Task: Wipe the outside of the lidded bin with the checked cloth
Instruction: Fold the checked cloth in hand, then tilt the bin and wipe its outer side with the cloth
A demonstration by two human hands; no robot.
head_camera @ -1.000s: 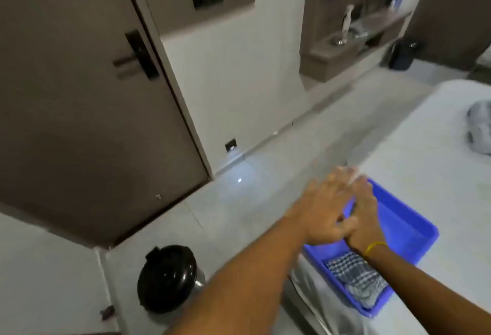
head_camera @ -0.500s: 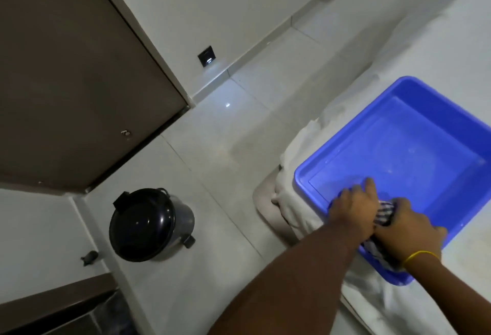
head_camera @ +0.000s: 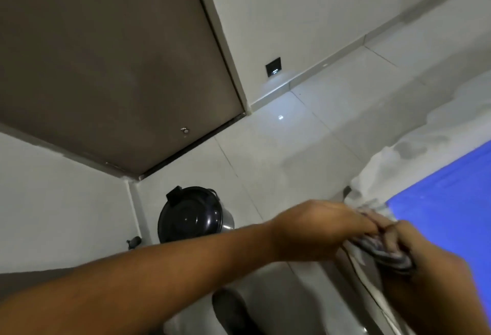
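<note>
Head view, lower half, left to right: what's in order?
Small dark doorstop at the wall → black lidded bin → left hand → checked cloth, bunched between both hands → right hand → blue tub.

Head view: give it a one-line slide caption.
Both hands hold the checked cloth beside the blue tub; lidded bin waits.

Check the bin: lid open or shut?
Shut. The black domed lid sits flat over the bin, covering its top; no gap shows. The bin stands upright on the floor tiles in the corner.
</note>
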